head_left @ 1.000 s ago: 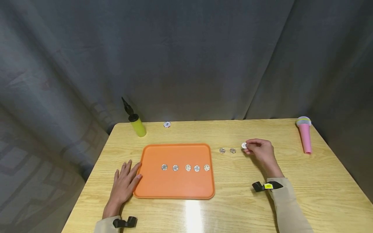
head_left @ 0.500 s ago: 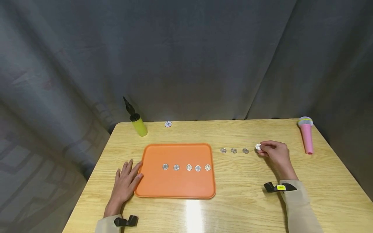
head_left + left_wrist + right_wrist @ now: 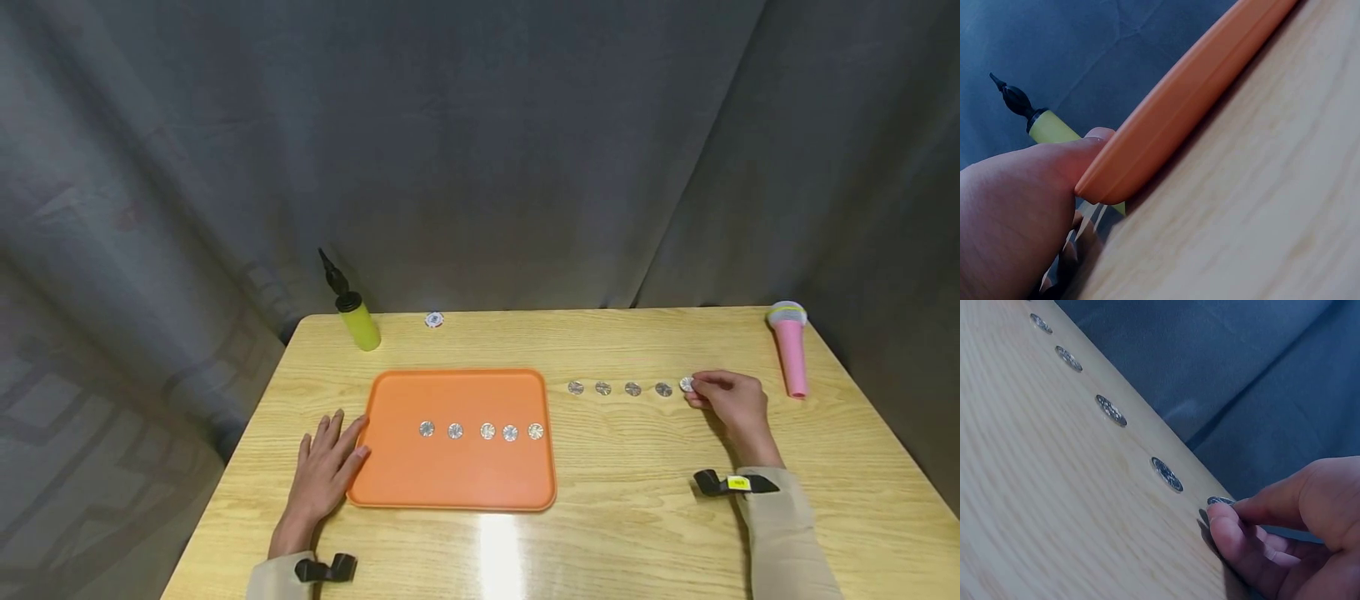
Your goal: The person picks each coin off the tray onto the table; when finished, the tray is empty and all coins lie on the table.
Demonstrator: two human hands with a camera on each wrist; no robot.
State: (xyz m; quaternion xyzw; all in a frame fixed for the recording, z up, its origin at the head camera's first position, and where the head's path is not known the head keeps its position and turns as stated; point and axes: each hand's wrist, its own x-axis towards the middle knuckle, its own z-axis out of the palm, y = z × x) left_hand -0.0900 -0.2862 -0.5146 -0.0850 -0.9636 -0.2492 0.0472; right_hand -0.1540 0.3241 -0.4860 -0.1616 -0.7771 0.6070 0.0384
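Note:
My right hand (image 3: pixel 735 408) pinches a silver coin (image 3: pixel 687 384) between thumb and fingertips. In the right wrist view that coin (image 3: pixel 1220 500) pokes out past the fingertips, close over the table, with a shadow beneath. Left of it, several like coins (image 3: pixel 633 389) lie flat in a spaced row; the nearest coin (image 3: pixel 1167 474) is just beside my fingers. More silver coins (image 3: pixel 487 431) form a line on the orange tray (image 3: pixel 450 483). My left hand (image 3: pixel 322 475) lies at the tray's left side, fingers spread, thumb and forefinger touching the rim (image 3: pixel 1166 119).
A yellow-green hand pump (image 3: pixel 360 323) with a black nozzle stands at the back left. Near the back edge lies a poker chip (image 3: pixel 434 319). A pink toy microphone (image 3: pixel 790 354) rests at the right. Behind the wooden table (image 3: pixel 615 533) hangs a grey curtain (image 3: pixel 480 167).
My right hand has moved right, leaving two more coins at the end of the table row, and has lowered with another coin. The left hand and tray stay in place.

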